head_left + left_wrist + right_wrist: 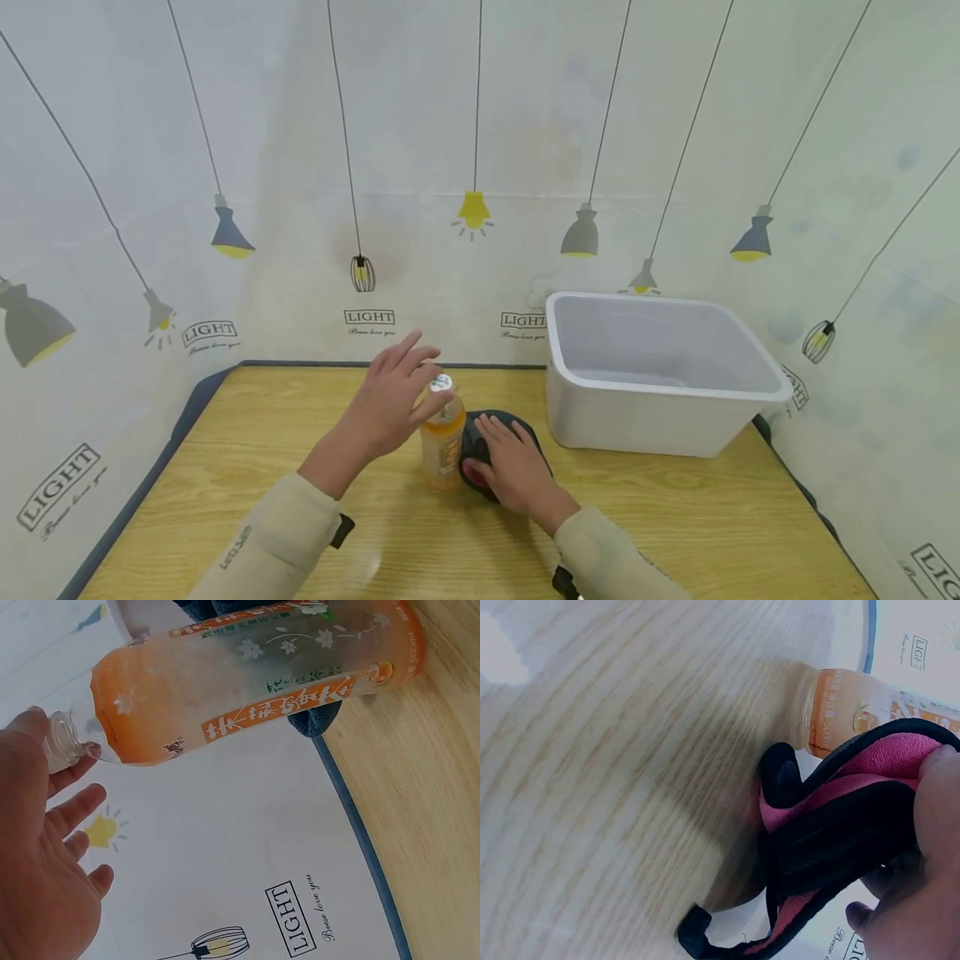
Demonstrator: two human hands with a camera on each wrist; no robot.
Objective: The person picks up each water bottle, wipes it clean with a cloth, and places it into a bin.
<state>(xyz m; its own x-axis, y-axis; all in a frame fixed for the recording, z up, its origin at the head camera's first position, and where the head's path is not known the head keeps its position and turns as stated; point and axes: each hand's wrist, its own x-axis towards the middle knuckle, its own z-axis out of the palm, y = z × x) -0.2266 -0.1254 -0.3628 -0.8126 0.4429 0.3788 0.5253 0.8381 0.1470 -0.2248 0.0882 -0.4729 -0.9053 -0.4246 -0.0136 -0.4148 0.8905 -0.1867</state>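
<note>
An orange-labelled plastic drink bottle (442,454) with a white cap stands upright on the wooden table. My left hand (390,404) has its thumb and index finger on either side of the cap and neck, and the other fingers spread away. In the left wrist view the bottle (247,682) appears sideways, its neck beside the hand (45,847). Just right of the bottle is a black cloth item with pink lining (840,832); its exact kind is unclear. My right hand (517,471) grips it from above, thumb at the pink opening, and partly covers it.
A large white plastic bin (630,417) stands at the back right of the table (247,467). Behind and beside the table hang pale cloth walls (420,150) printed with lamps and lettering.
</note>
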